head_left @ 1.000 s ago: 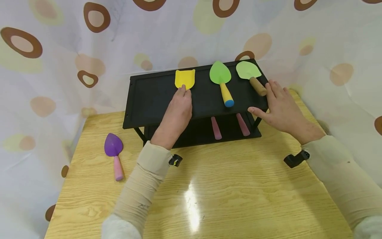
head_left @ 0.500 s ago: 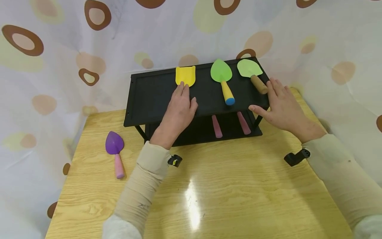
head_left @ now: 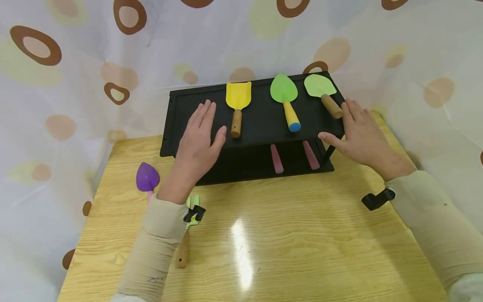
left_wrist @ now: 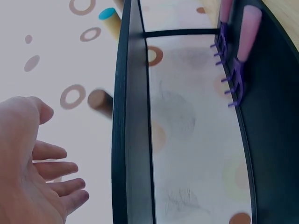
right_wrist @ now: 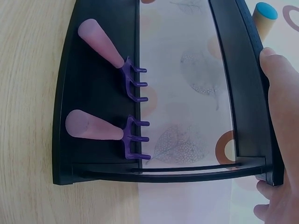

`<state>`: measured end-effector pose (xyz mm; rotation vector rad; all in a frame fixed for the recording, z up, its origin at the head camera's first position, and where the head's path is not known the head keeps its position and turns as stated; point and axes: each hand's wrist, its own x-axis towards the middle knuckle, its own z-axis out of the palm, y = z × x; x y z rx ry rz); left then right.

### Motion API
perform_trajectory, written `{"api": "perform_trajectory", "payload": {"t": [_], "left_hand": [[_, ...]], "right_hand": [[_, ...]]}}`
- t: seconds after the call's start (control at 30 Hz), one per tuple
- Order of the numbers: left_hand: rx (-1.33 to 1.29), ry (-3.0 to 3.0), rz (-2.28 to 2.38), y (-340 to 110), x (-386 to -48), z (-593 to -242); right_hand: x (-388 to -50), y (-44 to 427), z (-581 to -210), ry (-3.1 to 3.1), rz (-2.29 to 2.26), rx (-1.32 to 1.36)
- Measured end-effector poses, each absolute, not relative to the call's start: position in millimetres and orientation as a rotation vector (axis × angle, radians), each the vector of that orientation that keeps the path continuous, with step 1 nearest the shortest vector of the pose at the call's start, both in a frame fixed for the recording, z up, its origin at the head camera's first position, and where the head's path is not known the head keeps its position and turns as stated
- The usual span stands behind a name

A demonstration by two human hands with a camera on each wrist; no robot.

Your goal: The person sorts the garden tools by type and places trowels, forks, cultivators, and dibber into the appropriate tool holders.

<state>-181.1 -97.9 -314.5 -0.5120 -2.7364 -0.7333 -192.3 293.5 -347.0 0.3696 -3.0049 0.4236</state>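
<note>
My left hand point(head_left: 196, 142) is over the left part of the black two-tier rack point(head_left: 264, 126), fingers straight and thumb spread, holding nothing. Just right of it, a yellow shovel point(head_left: 238, 96) with a wooden handle lies on the top shelf. Farther right are a green trowel point(head_left: 284, 89) with a yellow, blue-ended handle and a pale green trowel point(head_left: 320, 86) with a wooden handle. My right hand point(head_left: 362, 136) rests on the rack's right end, thumb at the front edge. On the lower shelf, two purple hand rakes point(right_wrist: 96, 126) with pink handles lie side by side.
A purple trowel point(head_left: 147, 177) lies on the wooden table point(head_left: 294, 235) at left, its pink handle partly behind my left forearm. A green hand rake point(head_left: 182, 251) with a wooden handle is also partly hidden there. A patterned cloth point(head_left: 211, 42) hangs behind the rack.
My left hand has let go of the yellow shovel and moved left, uncovering its wooden handle. The forearm's shift brings the green hand rake into view. My right hand stays on the rack.
</note>
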Motion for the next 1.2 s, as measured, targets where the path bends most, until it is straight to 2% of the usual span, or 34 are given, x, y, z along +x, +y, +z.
{"api": "perform_trajectory", "payload": {"t": [0.4,0.93,1.2], "left_hand": [[-0.554,-2.616,-0.821,-149.2,-135.3,-339.0],[-0.545,-2.596,-0.746,-175.1,-96.1,-372.4],[-0.44,-2.702,-0.759,-193.1,-77.6,-392.6]], "right_hand": [[-191.0,292.7,-352.6,-2.985,0.432,0.38],[-190.9,294.8,-351.9,-2.993,0.435,0.366],[-194.3,295.2,-351.3,-3.004,0.427,0.366]]}}
